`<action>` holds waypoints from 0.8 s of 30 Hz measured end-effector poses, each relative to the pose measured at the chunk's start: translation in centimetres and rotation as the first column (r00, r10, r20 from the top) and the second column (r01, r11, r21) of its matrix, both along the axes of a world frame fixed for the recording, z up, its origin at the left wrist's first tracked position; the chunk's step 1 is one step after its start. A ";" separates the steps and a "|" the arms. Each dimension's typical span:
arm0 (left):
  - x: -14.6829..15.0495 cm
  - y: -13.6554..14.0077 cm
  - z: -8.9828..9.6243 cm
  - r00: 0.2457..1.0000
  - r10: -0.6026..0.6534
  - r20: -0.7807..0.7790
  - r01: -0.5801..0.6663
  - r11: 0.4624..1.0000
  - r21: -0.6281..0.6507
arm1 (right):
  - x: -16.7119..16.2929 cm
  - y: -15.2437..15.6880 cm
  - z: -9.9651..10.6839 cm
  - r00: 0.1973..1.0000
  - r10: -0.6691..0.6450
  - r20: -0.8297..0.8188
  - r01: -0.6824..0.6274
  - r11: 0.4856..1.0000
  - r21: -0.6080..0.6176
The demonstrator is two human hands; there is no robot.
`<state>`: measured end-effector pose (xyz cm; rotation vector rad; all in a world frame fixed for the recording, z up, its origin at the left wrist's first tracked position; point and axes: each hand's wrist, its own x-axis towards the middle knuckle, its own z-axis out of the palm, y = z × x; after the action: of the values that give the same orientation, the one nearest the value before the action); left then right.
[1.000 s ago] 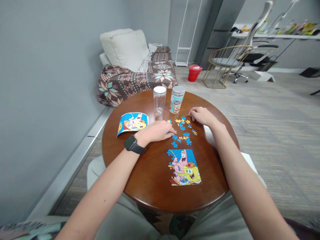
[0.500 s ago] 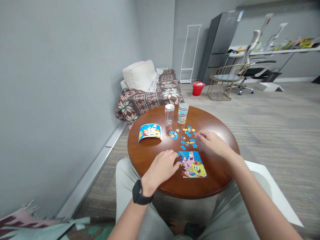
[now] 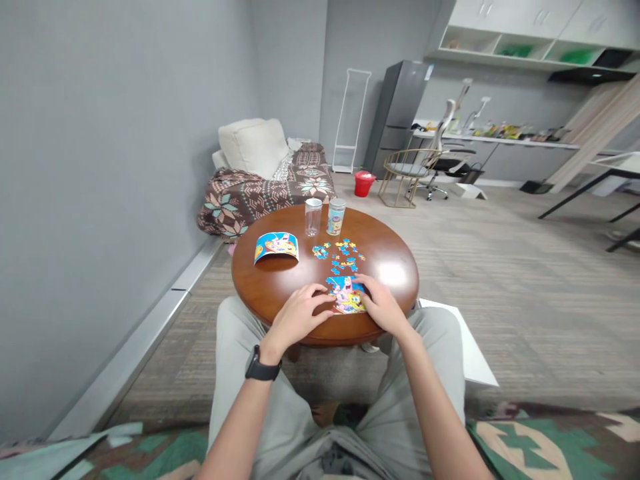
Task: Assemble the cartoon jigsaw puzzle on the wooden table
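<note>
Left hand (image 3: 296,316): fingers spread, at the puzzle's (image 3: 345,295) left edge
Right hand (image 3: 384,308): fingers spread, over its right edge
Loose pieces (image 3: 346,251): beyond it

A person's bare left hand (image 3: 297,315) is at the left edge of a partly assembled, multicolored cartoon jigsaw (image 3: 346,295) at center, the bare right hand (image 3: 383,307) over its right edge; loose blue-and-yellow pieces (image 3: 321,253) lie higher in frame.
</note>
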<state>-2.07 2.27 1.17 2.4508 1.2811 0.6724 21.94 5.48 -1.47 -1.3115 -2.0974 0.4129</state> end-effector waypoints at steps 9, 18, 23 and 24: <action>0.0 -0.1 -0.2 1.000 0.014 0.003 -0.014 1.000 0.017 | 0.0 -0.1 0.2 1.000 0.011 0.022 -0.011 1.000 0.008; 0.3 -0.1 -0.4 0.998 0.044 -0.049 -0.044 0.999 -0.001 | 0.0 -0.1 -0.2 0.998 -0.035 0.050 0.034 0.999 0.017; 0.4 0.0 -0.7 0.997 0.071 -0.020 -0.071 0.997 -0.001 | -0.2 -0.3 0.2 0.995 -0.049 0.085 0.046 0.999 0.026; 0.4 0.1 -0.7 0.997 0.074 -0.013 -0.074 0.997 0.001 | -0.2 -0.4 0.2 0.995 -0.051 0.087 0.048 0.998 0.032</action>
<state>-1.72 2.33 0.42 2.4230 1.3824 0.6764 21.70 5.13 -1.25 -1.3841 -2.1297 0.3069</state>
